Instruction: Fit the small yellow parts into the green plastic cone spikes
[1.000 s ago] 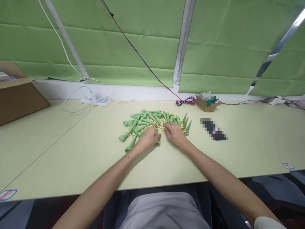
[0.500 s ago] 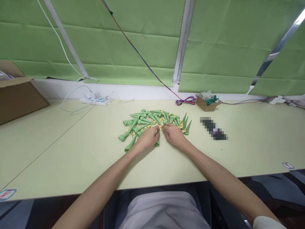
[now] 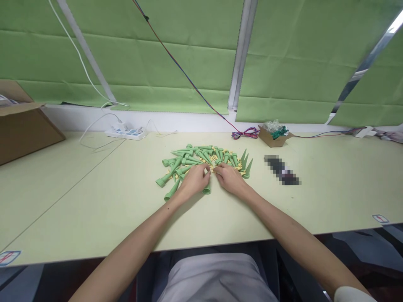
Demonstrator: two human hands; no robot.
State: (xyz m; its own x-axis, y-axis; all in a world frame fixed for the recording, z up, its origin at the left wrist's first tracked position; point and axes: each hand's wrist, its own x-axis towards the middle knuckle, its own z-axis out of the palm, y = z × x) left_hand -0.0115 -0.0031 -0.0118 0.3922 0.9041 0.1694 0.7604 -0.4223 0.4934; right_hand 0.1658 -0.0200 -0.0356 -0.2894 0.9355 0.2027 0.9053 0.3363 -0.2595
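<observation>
A pile of green plastic spikes [image 3: 171,173], pointed at one end and wide at the other, lies on the table in front of me. Small yellow plastic pieces [image 3: 213,158] are scattered among them. My left hand [image 3: 195,179] is closed at the pile's near middle, fingertips curled in, and covers some spikes. Just to its right, my right hand [image 3: 231,178] is closed in a pinch beside the yellow pieces. The fingertips of both hands nearly meet. Whatever is between them is too small and hidden to make out.
At the back right a small cardboard box [image 3: 273,141] holds plastic wrap and something green, beside a coiled red-blue cable [image 3: 245,133]. A blurred dark object [image 3: 281,170] lies to the right. Back left are a white power strip [image 3: 126,133] and a large cardboard box [image 3: 28,134].
My left hand has tilted slightly, opening a small gap between thumb and forefinger. My right hand and the spikes stay almost where they were.
</observation>
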